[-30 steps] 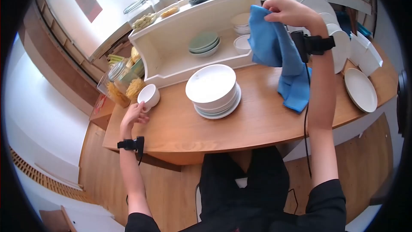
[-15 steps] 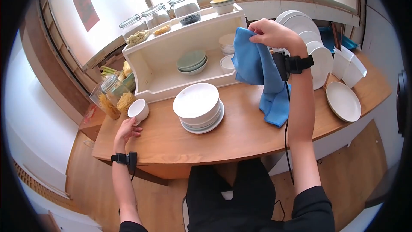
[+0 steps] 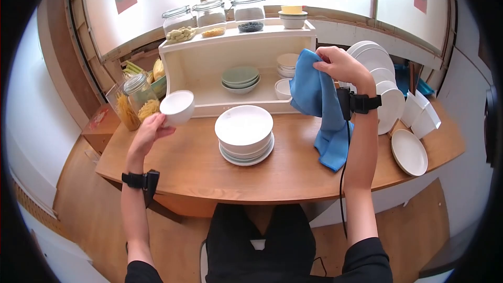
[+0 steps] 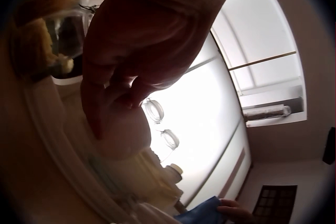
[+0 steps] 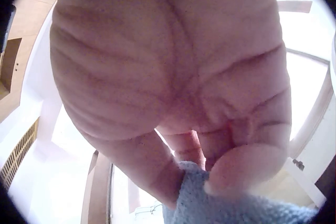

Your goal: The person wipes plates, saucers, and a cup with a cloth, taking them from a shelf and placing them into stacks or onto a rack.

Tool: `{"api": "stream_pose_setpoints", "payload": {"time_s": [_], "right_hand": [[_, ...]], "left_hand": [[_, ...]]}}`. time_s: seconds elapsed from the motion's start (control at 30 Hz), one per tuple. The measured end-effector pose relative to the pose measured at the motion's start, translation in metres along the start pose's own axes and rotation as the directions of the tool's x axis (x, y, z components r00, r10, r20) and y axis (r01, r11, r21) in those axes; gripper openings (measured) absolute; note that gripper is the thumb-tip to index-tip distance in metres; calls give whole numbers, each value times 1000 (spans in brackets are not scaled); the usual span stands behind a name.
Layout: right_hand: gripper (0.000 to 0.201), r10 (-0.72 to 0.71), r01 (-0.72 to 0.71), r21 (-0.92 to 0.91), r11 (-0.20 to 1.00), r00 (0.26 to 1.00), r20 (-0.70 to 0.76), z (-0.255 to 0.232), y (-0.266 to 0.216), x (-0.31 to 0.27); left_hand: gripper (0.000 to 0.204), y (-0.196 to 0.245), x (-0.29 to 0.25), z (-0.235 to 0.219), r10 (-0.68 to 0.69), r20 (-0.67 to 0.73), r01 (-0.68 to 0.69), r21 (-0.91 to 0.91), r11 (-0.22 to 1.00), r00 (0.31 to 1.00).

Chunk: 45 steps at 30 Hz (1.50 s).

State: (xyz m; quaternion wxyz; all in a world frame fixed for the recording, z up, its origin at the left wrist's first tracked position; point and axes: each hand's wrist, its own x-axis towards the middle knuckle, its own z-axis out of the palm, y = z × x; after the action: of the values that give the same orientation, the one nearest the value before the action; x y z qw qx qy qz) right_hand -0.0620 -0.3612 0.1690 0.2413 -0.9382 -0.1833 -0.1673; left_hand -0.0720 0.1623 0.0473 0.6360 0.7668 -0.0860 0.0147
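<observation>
A small white bowl (image 3: 178, 108) is held by its near edge in my left hand (image 3: 148, 135), above the left part of the table. In the left wrist view the same bowl (image 4: 123, 134) shows dimly beneath the pinching fingers. My right hand (image 3: 343, 67) pinches a blue cloth (image 3: 310, 86) by its top, as the right wrist view confirms with the cloth (image 5: 220, 208) between thumb and fingers. The cloth hangs down, its lower end at the tabletop. Between the hands stands a stack of white plates and bowls (image 3: 244, 126).
Behind the stack is a white shelf (image 3: 204, 109) with green bowls (image 3: 240, 77) inside and glass jars (image 3: 211, 18) on top. Jars of pasta (image 3: 140, 94) stand at left. At right are racked white plates (image 3: 389, 106), an oval plate (image 3: 409, 152) and white containers (image 3: 422, 115).
My left hand has taken the small bowl up off the table. My right hand still holds the cloth in much the same place. The head view has shifted.
</observation>
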Motion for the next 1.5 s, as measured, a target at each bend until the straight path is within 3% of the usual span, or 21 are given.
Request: {"api": "stream_pose_setpoints", "payload": {"time_s": [0.2, 0.27, 0.33, 0.4, 0.47, 0.57, 0.6, 0.7, 0.83, 1.03, 1.27, 1.33, 1.5], "right_hand": [[19, 5, -2, 124, 992, 1000, -25, 27, -4, 22], [17, -71, 90, 244, 966, 994, -87, 42, 6, 36], [18, -59, 69, 289, 955, 997, -42, 49, -1, 40], [20, -20, 95, 536, 839, 989, -144, 62, -13, 42], [20, -18, 101, 541, 835, 988, -155, 70, -23, 45], [22, -9, 114, 626, 772, 986, -168, 81, -46, 42], [22, -7, 98, 624, 776, 989, -147, 87, -48, 43], [26, -141, 242, 584, 775, 967, -213, 102, -57, 49], [32, -289, 314, 452, 835, 949, -124, 100, -70, 41], [32, -248, 338, 467, 817, 938, -244, 111, -67, 45], [35, -231, 305, 400, 864, 947, -221, 117, -74, 44], [37, -343, 485, 300, 821, 841, -418, 124, -77, 47], [35, -333, 520, 334, 786, 812, -479, 129, -89, 45]], "left_hand": [[35, 63, 25, 71, 206, 79, -197, -108, 974, 975], [36, 71, 39, 93, 348, 183, -323, -155, 934, 920], [36, 70, 55, 112, 382, 228, -341, -199, 919, 895], [35, 64, 67, 124, 411, 272, -350, -246, 904, 870], [33, 56, 75, 131, 439, 370, -352, -281, 893, 819], [32, 49, 70, 138, 424, 365, -329, -295, 897, 829], [32, 45, 69, 139, 418, 373, -323, -293, 900, 829], [33, 36, 67, 144, 412, 337, -295, -347, 890, 847], [33, 25, 76, 142, 415, 290, -304, -357, 883, 863], [35, 17, 83, 142, 446, 233, -338, -386, 858, 864], [34, 15, 86, 141, 382, 171, -264, -475, 839, 908], [36, 17, 84, 142, 384, 174, -240, -536, 809, 907], [37, 16, 84, 146, 399, 174, -233, -581, 780, 900]]}}
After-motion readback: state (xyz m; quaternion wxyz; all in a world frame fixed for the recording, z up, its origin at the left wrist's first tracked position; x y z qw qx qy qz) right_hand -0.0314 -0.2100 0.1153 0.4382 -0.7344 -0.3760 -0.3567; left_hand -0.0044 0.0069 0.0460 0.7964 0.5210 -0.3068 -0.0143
